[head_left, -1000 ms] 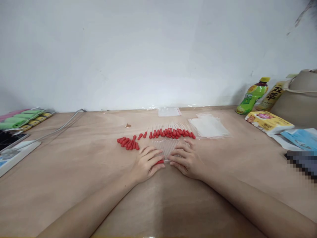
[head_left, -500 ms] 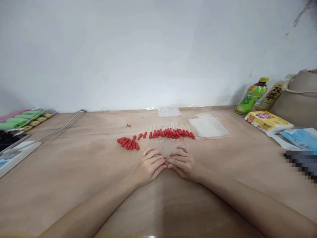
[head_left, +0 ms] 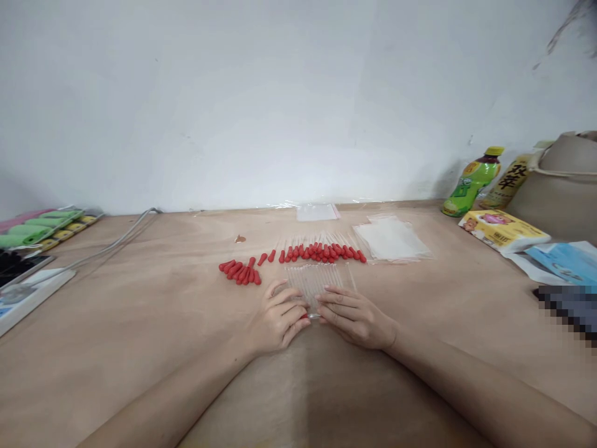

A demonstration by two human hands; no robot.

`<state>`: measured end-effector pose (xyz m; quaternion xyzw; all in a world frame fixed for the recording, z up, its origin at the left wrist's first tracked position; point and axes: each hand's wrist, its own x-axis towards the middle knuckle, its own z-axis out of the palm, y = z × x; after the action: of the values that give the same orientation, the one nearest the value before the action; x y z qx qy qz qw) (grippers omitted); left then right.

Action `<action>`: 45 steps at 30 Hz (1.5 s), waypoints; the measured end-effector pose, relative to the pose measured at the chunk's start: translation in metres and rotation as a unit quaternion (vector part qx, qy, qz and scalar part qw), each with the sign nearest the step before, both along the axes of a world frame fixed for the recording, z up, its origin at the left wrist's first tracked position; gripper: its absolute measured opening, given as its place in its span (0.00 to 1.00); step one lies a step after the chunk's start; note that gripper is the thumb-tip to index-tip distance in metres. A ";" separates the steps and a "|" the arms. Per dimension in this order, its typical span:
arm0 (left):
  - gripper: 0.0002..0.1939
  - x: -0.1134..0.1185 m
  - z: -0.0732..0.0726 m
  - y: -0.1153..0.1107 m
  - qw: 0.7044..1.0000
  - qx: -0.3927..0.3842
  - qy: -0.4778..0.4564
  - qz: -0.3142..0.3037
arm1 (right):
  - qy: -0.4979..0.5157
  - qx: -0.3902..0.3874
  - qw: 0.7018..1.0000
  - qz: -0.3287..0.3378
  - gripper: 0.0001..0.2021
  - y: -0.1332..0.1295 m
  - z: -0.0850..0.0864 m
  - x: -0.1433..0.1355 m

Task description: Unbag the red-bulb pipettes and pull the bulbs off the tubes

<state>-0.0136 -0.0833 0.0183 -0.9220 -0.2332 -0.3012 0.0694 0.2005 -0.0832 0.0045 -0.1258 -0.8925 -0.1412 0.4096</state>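
Note:
My left hand (head_left: 283, 317) is closed on a red rubber bulb (head_left: 305, 316), mostly hidden by the fingers. My right hand (head_left: 357, 316) pinches a thin clear dropper tube (head_left: 314, 316), whose left end meets the bulb. Both hands are low, close to the tabletop. Just beyond them lies a row of clear tubes (head_left: 313, 280) side by side, partly covered by my fingers. Behind that row, several droppers with red bulbs (head_left: 321, 251) lie with their tubes pointing to the wall. A pile of loose red bulbs (head_left: 240, 272) sits to the left.
Clear zip bags (head_left: 392, 238) are stacked at the back right, with another bag (head_left: 317, 212) by the wall. Farther right stand a green bottle (head_left: 472, 183), a yellow tissue pack (head_left: 506, 230) and a beige bag (head_left: 559, 177). A cable (head_left: 122, 239) and white power strip (head_left: 35, 295) lie left.
My hands have moved slightly apart, the right one shifting a little right, so more of the clear tube shows between them. The red bulb stays in my left fingers.

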 end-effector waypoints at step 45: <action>0.09 -0.016 -0.015 0.003 0.989 -0.067 -0.104 0.079 | 0.067 -0.426 0.798 -0.420 0.11 0.031 0.003 0.023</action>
<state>-0.0296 -0.0800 0.0029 -0.8671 -0.3309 -0.3724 0.0064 0.2232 -0.0518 0.0074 -0.6594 -0.6923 0.1038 0.2742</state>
